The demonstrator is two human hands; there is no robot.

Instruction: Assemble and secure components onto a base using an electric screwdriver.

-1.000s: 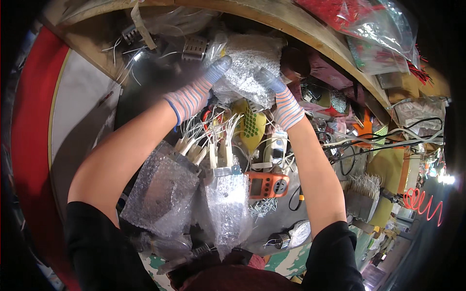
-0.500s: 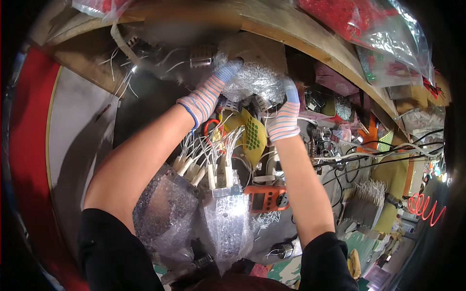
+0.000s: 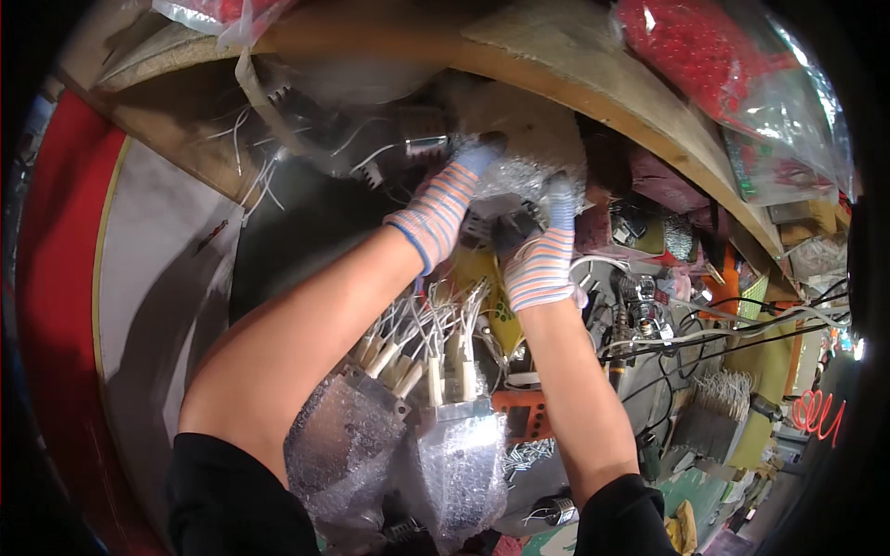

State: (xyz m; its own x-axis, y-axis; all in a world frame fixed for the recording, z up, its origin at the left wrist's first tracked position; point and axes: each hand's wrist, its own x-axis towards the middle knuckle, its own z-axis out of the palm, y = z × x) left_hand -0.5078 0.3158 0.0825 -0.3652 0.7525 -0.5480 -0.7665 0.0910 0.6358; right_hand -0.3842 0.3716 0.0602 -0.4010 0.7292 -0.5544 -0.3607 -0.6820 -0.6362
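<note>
Both my hands wear striped knit gloves with blue fingertips. Under the shelf edge, a crumpled bundle of bubble wrap (image 3: 524,176) lies between them. My left hand (image 3: 447,206) is closed on its left side, the thumb pressed on the plastic. My right hand (image 3: 545,255) grips its lower right side, one finger laid up along the wrap. A dark part shows just below the bundle by my right hand; its kind I cannot make out. Nearer me stand two bubble-wrapped metal parts, a left one (image 3: 345,440) and a right one (image 3: 459,473), with white wires (image 3: 440,320) rising from their tops.
A wooden shelf edge (image 3: 556,83) crosses above my hands, with bags of red pieces (image 3: 695,56) on it. An orange meter (image 3: 524,412) lies partly behind my right forearm. Cables (image 3: 723,324) run across the right side. A grey panel (image 3: 158,269) stands at left.
The view has shifted, so most things sit lower and further right. My right hand's finger now lies over the front of the bubble wrap, and the hands are closer together.
</note>
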